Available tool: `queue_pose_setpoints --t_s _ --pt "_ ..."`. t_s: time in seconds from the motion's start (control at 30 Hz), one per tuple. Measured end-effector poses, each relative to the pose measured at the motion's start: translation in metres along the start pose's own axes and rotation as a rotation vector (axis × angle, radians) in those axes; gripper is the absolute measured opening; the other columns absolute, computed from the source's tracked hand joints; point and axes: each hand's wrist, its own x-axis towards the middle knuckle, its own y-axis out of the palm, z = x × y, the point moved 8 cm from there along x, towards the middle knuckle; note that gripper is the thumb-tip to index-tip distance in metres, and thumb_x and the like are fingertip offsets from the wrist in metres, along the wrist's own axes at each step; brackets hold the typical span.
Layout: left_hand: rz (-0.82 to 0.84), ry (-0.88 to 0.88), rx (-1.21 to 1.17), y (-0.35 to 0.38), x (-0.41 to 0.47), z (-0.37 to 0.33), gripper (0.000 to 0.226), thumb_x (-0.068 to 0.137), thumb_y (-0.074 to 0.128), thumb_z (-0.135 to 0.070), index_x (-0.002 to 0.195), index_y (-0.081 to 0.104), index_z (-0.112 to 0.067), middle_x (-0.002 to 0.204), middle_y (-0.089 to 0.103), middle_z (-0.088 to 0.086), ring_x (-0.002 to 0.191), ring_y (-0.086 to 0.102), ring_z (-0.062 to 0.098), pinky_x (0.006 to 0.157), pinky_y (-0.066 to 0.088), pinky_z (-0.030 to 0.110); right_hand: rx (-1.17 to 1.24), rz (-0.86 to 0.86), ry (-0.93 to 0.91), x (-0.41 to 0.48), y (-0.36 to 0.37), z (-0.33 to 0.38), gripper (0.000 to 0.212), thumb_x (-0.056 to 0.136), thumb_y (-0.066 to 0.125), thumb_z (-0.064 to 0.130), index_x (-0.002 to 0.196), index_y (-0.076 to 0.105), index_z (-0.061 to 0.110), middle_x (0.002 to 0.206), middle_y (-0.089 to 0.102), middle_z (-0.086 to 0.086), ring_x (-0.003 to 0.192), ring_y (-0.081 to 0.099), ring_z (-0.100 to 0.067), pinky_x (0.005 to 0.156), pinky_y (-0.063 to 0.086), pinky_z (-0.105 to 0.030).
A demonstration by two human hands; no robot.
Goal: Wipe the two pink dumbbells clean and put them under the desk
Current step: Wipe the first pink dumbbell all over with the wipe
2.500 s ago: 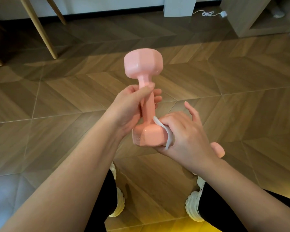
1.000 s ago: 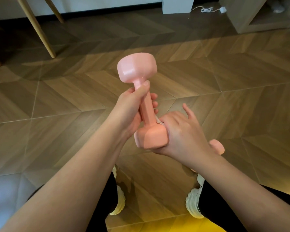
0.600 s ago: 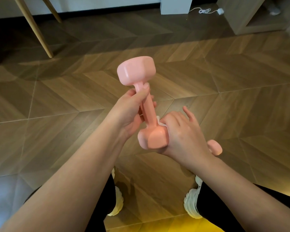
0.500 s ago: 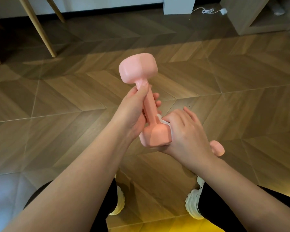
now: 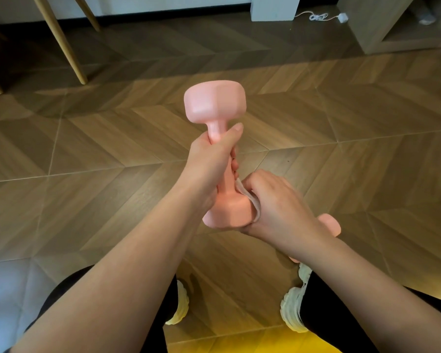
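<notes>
While the left hand [image 5: 209,169] grips the upright pink dumbbell [image 5: 215,105] mid-handle, the right hand [image 5: 278,210] curls what looks like a white wipe [image 5: 251,201] round its lower head; second dumbbell [image 5: 330,224], behind that wrist, needs wiping next.

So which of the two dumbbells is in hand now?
The upright dumbbell, left hand round its handle; the other dumbbell lies on the floor behind the right hand.

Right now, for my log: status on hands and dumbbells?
Left hand grips first dumbbell by handle. Right hand presses wipe on lower head. Second dumbbell on floor.
</notes>
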Motion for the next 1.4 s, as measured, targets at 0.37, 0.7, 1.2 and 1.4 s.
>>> queue_pose_setpoints --t_s 0.37,0.7,1.2,1.4 --pt "-0.009 -0.066 -0.123 -0.003 -0.002 -0.001 0.030 0.089 0.066 -0.026 0.068 0.045 -0.022 0.047 0.034 -0.006 0.041 0.030 0.011 0.044 0.030 0.022 0.176 0.042 -0.034 -0.001 0.003 0.000 0.035 0.074 0.076 0.027 0.101 0.056 0.019 0.101 0.058 0.006 0.096 0.053 -0.015 0.078 0.046 -0.039" --pt "0.170 -0.095 -0.123 0.010 -0.001 0.000 0.038 0.091 0.059 -0.021 0.059 0.038 -0.023 0.047 0.025 -0.006 0.041 0.025 0.013 0.048 0.027 0.026 0.209 0.064 -0.047 -0.001 0.003 -0.001 0.042 0.066 0.077 0.033 0.097 0.050 0.026 0.100 0.057 0.007 0.095 0.052 -0.016 0.077 0.047 -0.042" --pt "0.262 -0.074 -0.187 0.009 0.001 -0.003 0.029 0.089 0.059 -0.023 0.067 0.041 -0.018 0.049 0.038 -0.001 0.044 0.034 0.014 0.045 0.031 0.023 0.181 -0.008 -0.120 -0.001 0.005 0.002 0.048 0.063 0.081 0.046 0.096 0.061 0.018 0.091 0.060 0.005 0.085 0.055 -0.014 0.075 0.046 -0.040" --pt "0.160 0.001 -0.028 0.002 0.008 -0.003 0.023 0.069 0.075 -0.024 0.082 0.058 -0.015 0.065 0.056 -0.002 0.061 0.053 0.012 0.064 0.045 0.029 -0.019 -0.274 -0.128 -0.010 -0.012 0.000 0.043 0.072 0.073 0.052 0.080 0.059 0.012 0.079 0.053 0.003 0.074 0.048 -0.013 0.070 0.030 -0.024"
